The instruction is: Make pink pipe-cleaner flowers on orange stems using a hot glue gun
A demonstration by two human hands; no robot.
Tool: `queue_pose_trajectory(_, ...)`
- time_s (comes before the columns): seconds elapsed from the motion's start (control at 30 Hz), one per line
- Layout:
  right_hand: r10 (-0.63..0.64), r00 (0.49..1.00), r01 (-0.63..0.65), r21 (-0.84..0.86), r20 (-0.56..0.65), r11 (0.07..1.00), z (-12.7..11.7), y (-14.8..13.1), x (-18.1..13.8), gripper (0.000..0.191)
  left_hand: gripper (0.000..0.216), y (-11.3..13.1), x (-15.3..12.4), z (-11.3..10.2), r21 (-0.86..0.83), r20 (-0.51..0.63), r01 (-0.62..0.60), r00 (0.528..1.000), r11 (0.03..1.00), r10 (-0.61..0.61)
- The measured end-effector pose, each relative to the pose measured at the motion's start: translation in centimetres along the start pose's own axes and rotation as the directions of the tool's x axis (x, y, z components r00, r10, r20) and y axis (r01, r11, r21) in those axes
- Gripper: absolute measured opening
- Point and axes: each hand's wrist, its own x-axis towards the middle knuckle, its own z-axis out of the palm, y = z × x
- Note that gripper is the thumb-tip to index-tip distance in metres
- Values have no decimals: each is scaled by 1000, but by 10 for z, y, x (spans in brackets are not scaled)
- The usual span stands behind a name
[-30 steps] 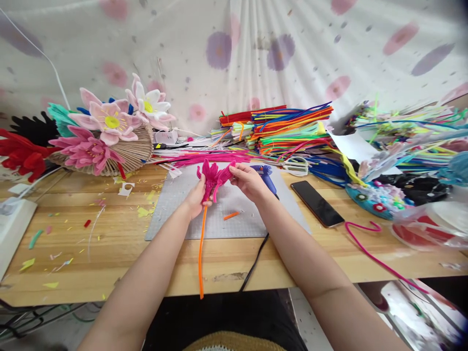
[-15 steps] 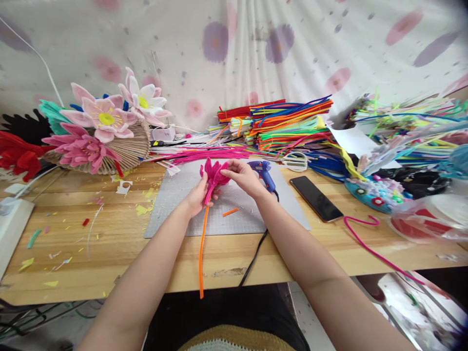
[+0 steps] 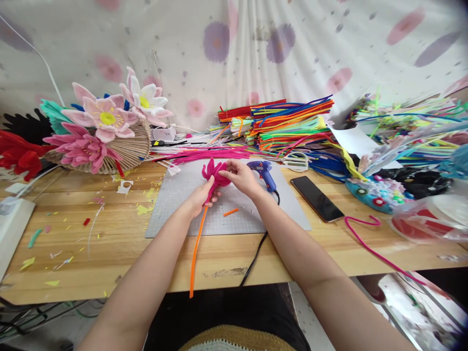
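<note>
A magenta pipe-cleaner flower [image 3: 214, 173] on a long orange stem [image 3: 196, 248] is held above the grey cutting mat [image 3: 183, 204]. My left hand [image 3: 200, 197] is closed round the flower's base, where the stem begins. My right hand [image 3: 239, 178] pinches the petals on the flower's right side. The stem hangs down towards me, past the table's front edge. A short orange scrap [image 3: 231, 212] lies on the mat under my hands.
A blue glue gun [image 3: 263, 171] with a black cord lies behind my right hand. A phone [image 3: 316, 199], scissors [image 3: 297, 161], stacked coloured pipe cleaners [image 3: 288, 124] and finished flowers [image 3: 106, 126] on a fan ring the mat. A loose pink pipe cleaner [image 3: 369, 246] lies at the right.
The spread petals have been gathered closer together by my right hand. The orange stem's lower end has swung left. My hands stay in nearly the same place.
</note>
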Motion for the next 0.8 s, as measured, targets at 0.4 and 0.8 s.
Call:
queue_pose_trajectory(0.4, -30, 997, 26, -55, -69, 998, 4, -8, -5, 26, 31, 0, -4, 8, 148, -163, -32, 985, 988, 56)
queue_pose_trajectory(0.8, -39, 994, 27, -119, -97, 992, 6, -7, -6, 28, 19, -4, 2, 3, 61, -155, -43, 986, 997, 52)
